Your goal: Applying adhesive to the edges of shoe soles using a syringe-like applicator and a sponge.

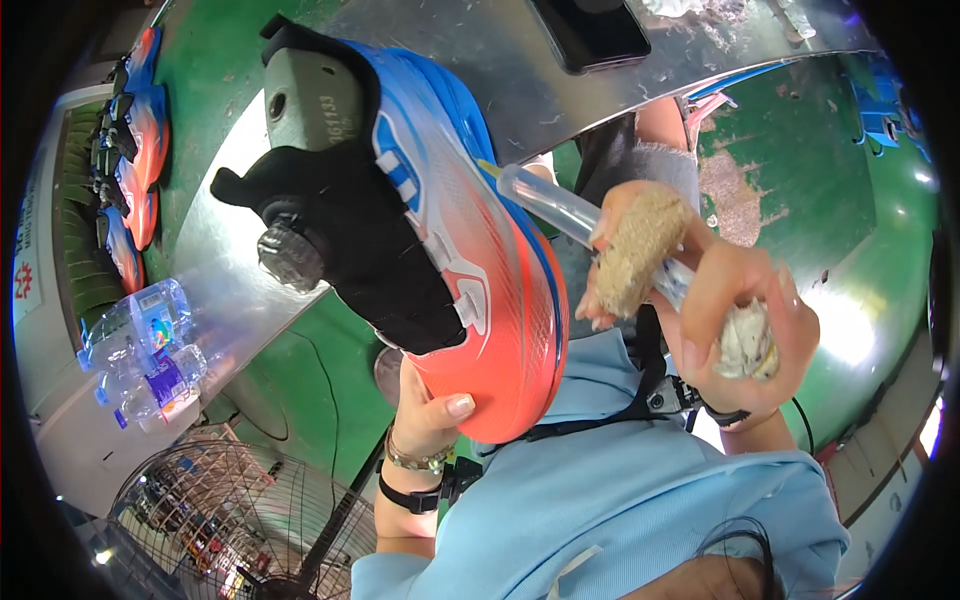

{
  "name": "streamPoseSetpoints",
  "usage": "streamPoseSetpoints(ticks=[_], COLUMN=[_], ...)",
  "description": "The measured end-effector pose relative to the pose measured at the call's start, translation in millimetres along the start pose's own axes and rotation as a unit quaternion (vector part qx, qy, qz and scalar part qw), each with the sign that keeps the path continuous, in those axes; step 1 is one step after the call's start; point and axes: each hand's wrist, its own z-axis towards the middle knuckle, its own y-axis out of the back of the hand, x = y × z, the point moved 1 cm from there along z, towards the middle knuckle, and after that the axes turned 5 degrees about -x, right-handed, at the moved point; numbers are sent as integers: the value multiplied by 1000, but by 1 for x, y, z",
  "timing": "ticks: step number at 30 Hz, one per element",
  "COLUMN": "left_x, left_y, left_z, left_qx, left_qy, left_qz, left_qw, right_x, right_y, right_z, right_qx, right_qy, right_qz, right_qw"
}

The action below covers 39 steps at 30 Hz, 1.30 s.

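Observation:
A running shoe (500, 290), blue at the heel fading to coral at the toe, hangs over my lap with its sole edge toward the right. A grey-green shoe last (315, 100) fills its collar, and the black tongue (370, 240) carries a crumpled clear plastic wad (290, 252). My left hand (430, 412) grips the toe, thumb on top. In my right hand (735, 320) are a rough tan block (645, 245), a translucent tube-like tool (548, 203) and a crumpled white wad (746, 342). The tool's thin yellowish tip is at the shoe's side; contact is unclear.
A dark phone (590, 30) lies on the metal table (480, 60) at the far side. Several similar shoes (145, 150) line the far left, above clear plastic bottles (150, 350). A wire-caged fan (230, 500) stands at lower left.

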Motion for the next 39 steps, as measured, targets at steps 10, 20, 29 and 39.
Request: streamPoseSetpoints(ticks=[10,20,29,39], left_x=[26,32,39,32], left_y=[-46,-90,-107,-131], left_z=[40,93,126,144], left_qx=[132,182,196,198], left_qy=[64,6,-53,-95], left_qz=[-198,-192,-154,-209], left_qw=[969,964,967,953], right_x=[29,60,60,56], right_y=[10,22,29,17], right_z=[-21,-52,-49,-51], right_qx=[-1,-107,-107,-214], right_qy=[83,66,73,38], right_qz=[46,9,-29,-118], right_qw=[996,992,991,969])
